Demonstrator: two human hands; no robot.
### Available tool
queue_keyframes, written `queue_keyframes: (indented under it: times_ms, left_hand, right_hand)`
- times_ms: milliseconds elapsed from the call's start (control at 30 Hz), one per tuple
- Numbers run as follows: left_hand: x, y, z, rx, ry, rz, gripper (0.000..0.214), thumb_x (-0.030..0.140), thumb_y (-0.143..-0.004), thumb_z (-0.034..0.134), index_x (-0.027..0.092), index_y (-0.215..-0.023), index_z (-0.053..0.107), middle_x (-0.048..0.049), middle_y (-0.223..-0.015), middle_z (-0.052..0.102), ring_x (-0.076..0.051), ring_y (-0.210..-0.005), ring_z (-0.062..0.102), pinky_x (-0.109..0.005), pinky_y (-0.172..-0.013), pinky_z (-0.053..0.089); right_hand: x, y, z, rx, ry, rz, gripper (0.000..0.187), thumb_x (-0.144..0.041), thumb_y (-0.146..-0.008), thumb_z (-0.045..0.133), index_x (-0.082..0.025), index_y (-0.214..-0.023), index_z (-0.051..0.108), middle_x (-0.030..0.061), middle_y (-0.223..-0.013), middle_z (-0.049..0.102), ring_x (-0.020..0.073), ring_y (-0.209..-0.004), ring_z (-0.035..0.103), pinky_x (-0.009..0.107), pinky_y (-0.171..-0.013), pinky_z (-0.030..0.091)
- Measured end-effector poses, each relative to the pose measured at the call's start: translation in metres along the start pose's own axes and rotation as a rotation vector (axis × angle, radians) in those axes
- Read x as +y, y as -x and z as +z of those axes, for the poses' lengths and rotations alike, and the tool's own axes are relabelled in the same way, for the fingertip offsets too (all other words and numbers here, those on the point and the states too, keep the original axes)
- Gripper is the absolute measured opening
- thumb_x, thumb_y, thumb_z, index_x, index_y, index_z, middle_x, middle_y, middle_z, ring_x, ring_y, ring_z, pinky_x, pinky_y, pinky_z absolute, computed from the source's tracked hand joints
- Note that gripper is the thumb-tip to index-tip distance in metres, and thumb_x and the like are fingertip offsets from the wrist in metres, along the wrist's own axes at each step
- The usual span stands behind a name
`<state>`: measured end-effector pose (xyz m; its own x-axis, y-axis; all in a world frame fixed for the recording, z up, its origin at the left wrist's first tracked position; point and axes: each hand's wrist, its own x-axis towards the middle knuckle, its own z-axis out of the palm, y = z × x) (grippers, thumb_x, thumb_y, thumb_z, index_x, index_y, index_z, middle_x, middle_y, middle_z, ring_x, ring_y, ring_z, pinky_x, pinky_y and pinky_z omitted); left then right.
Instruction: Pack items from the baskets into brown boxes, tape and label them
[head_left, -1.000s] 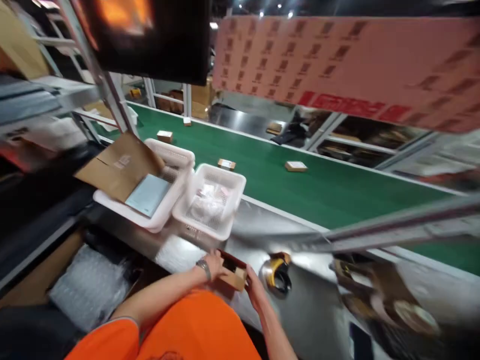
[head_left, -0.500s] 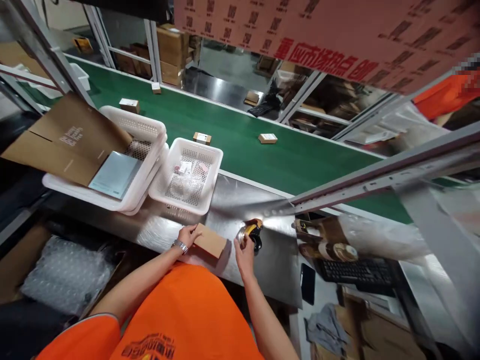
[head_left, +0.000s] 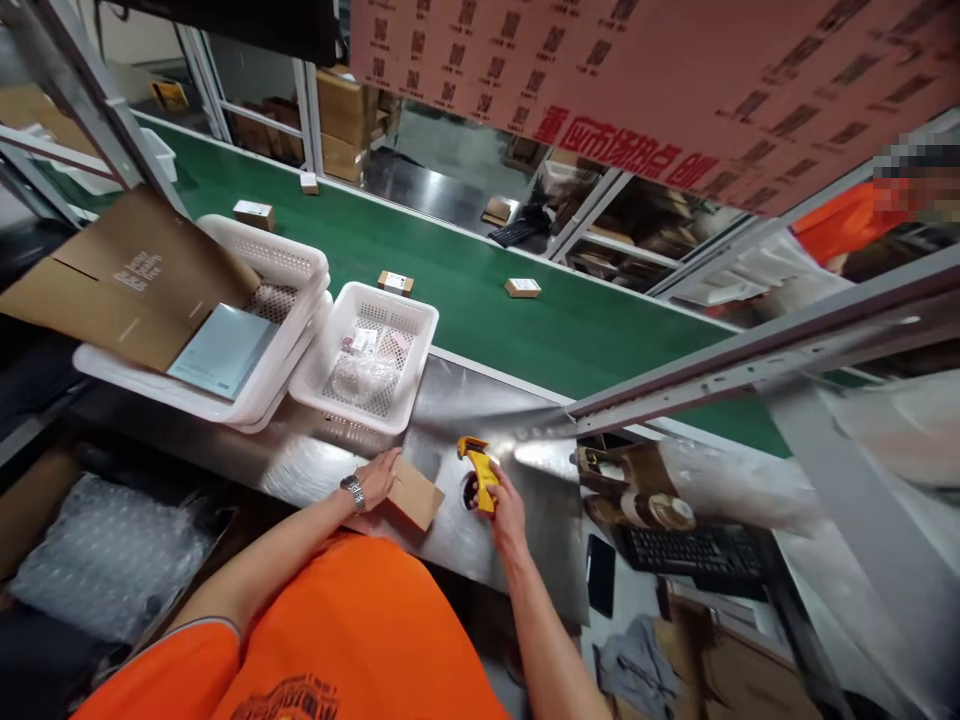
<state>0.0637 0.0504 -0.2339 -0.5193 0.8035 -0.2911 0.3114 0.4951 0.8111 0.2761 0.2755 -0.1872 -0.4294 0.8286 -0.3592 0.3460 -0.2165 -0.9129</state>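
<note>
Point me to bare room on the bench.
Bare bench between the right hand and the phone; another patch between the small basket and the tape dispenser. Crowded: the left end, under stacked baskets, and around the keyboard.

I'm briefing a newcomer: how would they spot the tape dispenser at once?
Find the green conveyor belt, then the shiny metal bench on its near side. There, the right hand holds the tape dispenser, just right of the brown carton the left hand touches. Its bright yellow body sets it apart from that plain carton.
</note>
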Motion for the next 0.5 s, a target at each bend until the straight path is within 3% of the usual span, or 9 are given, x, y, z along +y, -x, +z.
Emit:
queue_keyframes:
  times_ms: [100, 200, 267, 367, 500]
  left_hand:
    - [0.006, -0.004, 0.003, -0.052, -0.052, 0.033, 0.058, 0.024, -0.111, 0.051, 0.011, -0.167, 0.057, -0.0232, -0.174, 0.063, -0.034, -0.162, 0.06, -0.042, -0.139, 0.042]
    - [0.014, -0.009, 0.007, -0.069, -0.085, 0.035, 0.049, 0.022, -0.111, 0.054, 0.011, -0.158, 0.063, -0.0231, -0.167, 0.068, -0.036, -0.158, 0.063, -0.044, -0.137, 0.044]
    - [0.02, -0.012, 0.007, -0.068, -0.105, 0.028, 0.043, 0.024, -0.11, 0.061, 0.014, -0.151, 0.067, -0.0224, -0.158, 0.073, -0.037, -0.152, 0.067, -0.045, -0.134, 0.048]
    - [0.027, -0.013, 0.008, -0.037, -0.117, -0.015, 0.041, 0.028, -0.107, 0.069, 0.017, -0.147, 0.07, -0.0207, -0.149, 0.077, -0.038, -0.145, 0.071, -0.045, -0.129, 0.052]
    - [0.029, -0.006, 0.008, 0.033, -0.087, -0.095, 0.052, 0.033, -0.106, 0.075, 0.017, -0.154, 0.067, -0.0224, -0.15, 0.077, -0.04, -0.147, 0.071, -0.049, -0.128, 0.052]
  right_hand:
    - [0.003, 0.033, 0.024, -0.056, -0.184, 0.065, 0.08, -0.071, -0.087, 0.075, -0.011, -0.14, 0.08, 0.0013, -0.068, 0.073, 0.0188, -0.051, 0.06, 0.03, -0.046, 0.051]
    - [0.012, 0.052, 0.057, -0.033, -0.09, 0.043, 0.081, -0.087, -0.082, 0.077, -0.013, -0.114, 0.089, 0.0005, -0.064, 0.068, 0.0167, -0.048, 0.055, 0.029, -0.04, 0.047]
    - [0.018, 0.055, 0.072, -0.014, -0.051, 0.02, 0.083, -0.089, -0.078, 0.079, -0.013, -0.107, 0.09, 0.0011, -0.066, 0.068, 0.0159, -0.049, 0.054, 0.03, -0.04, 0.048]
    - [0.026, 0.051, 0.075, -0.007, -0.034, -0.001, 0.079, -0.089, -0.082, 0.076, -0.015, -0.108, 0.089, 0.0001, -0.068, 0.069, 0.0155, -0.048, 0.052, 0.03, -0.041, 0.047]
    - [0.031, 0.043, 0.063, -0.037, -0.053, -0.004, 0.071, -0.087, -0.084, 0.076, -0.021, -0.107, 0.086, -0.0033, -0.065, 0.066, 0.0156, -0.046, 0.054, 0.03, -0.041, 0.047]
